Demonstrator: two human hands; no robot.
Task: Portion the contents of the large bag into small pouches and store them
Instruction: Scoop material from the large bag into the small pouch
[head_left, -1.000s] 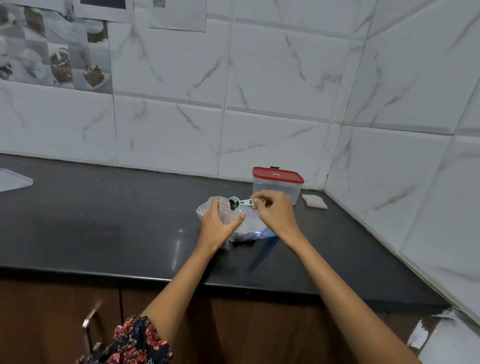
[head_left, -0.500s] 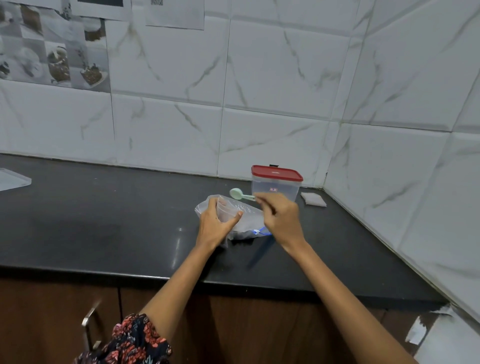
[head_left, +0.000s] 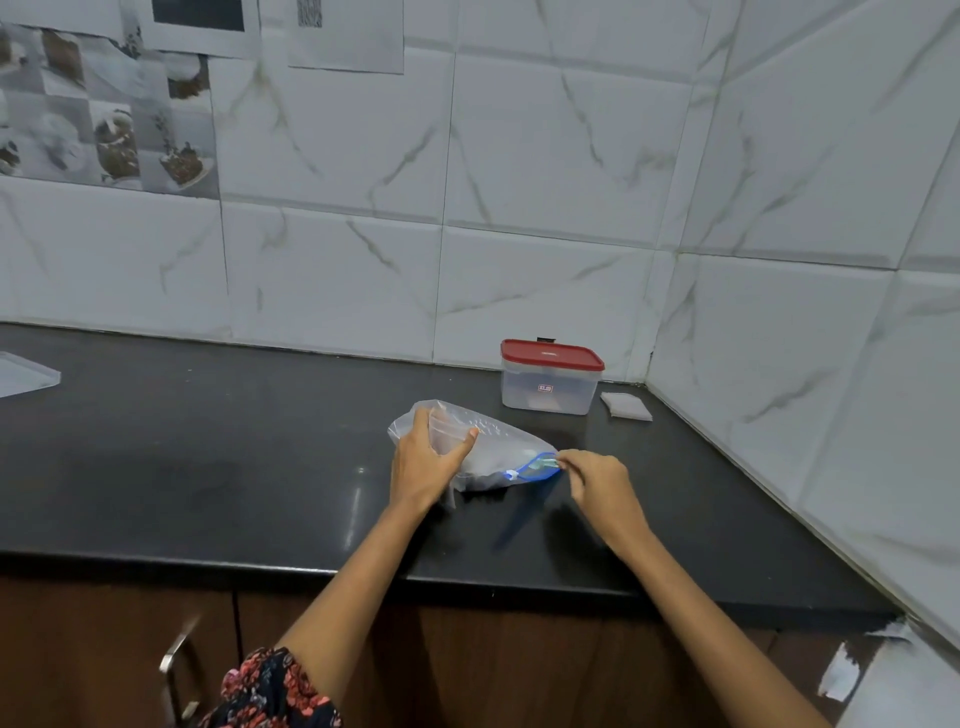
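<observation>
Left hand (head_left: 423, 462) is gripping a small clear pouch (head_left: 448, 432) upright over the zip bag (head_left: 483, 447) on the countertop (head_left: 208, 467) — mouth open for filling, I'd guess — while right hand (head_left: 597, 486) is pinching a green scoop (head_left: 543, 461) at the bag's opening.

The kitchen was evenly but rather dimly lit, with a cool bluish cast over the white wall tiles (head_left: 545, 156). A small bright glint and a pale vertical streak reflected off the dark counter (head_left: 208, 467) near its middle. Soft shadows lay beneath both arms. Tile lines bowed toward the edges, and fine detail looked slightly soft throughout.
</observation>
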